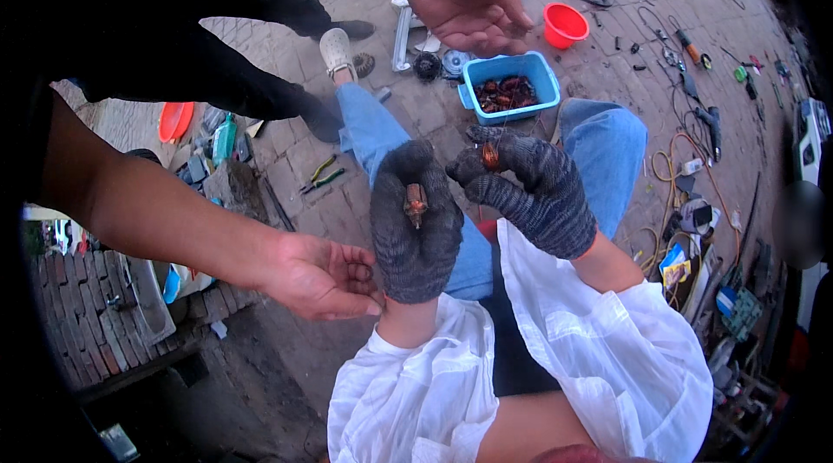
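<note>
Cluttering brick paving (607,72): blue tub (509,85), red bowl (565,25), scattered tools (685,51).

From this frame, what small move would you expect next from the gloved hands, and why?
Probably dropping the copper coil pinched by the right hand into the blue tub, which already holds similar reddish pieces just beyond it. The left hand grips a small rusty motor core, seemingly stripped. Another person's bare hands wait open nearby, so a handover is also possible.

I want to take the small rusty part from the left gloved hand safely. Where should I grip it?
Grip the rusty cylindrical part at its upper end, coming from above. It stands upright in the left hand, whose glove wraps its lower half, so probably only the top is free.
</note>
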The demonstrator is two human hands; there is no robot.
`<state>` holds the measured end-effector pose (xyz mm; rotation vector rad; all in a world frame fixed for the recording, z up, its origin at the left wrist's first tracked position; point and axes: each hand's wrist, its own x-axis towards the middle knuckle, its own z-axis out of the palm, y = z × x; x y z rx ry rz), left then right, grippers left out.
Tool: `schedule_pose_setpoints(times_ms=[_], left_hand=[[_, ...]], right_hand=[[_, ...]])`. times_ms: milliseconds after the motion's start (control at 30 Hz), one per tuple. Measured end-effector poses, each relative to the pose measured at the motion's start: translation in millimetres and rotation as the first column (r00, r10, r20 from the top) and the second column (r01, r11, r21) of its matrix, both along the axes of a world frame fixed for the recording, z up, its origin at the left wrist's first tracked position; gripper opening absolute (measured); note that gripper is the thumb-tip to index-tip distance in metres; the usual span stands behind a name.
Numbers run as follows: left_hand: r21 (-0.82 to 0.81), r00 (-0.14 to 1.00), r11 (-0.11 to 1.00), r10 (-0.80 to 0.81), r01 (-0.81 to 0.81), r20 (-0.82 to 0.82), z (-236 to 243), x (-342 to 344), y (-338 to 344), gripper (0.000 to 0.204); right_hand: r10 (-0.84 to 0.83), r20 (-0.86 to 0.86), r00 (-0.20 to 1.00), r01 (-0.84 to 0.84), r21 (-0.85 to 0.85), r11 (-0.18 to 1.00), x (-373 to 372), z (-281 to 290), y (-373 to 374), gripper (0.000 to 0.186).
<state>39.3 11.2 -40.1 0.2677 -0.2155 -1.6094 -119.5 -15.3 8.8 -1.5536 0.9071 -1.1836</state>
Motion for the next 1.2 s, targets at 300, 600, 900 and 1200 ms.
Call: schedule_pose_setpoints(times_ms=[300, 600, 900, 1200], left_hand=[[-0.167, 0.999, 0.985, -0.036, 0.03, -0.032, 5.6, -2.4, 2.2, 0.035], [-0.049, 0.999, 0.998, -0.027, 0.026, -0.018, 11.0, -2.3, 4.6, 0.048], [0.09, 0.997, 0.995, 0.042, -0.037, -0.057, 15.6, -3.8, 4.1, 0.045], [-0.041, 0.997, 0.997, 0.067, -0.068, -0.044, 20.6, 1.0, -4.9, 0.042]], right_hand=[[-0.055, -0.101, 0.993, 0.041, -0.141, 0.989, -1.1, 4.5, 0.3, 0.023], [-0.063, 0.006, 0.998, 0.063, -0.037, 0.997, 1.4, 3.3, 3.1, 0.022], [-0.248, -0.399, 0.883, -0.011, -0.545, 0.839, -3.6, 9.5, -2.3, 0.028], [-0.271, -0.402, 0.874, -0.02, -0.589, 0.808, 1.2, 7.1, 0.2, 0.028]])
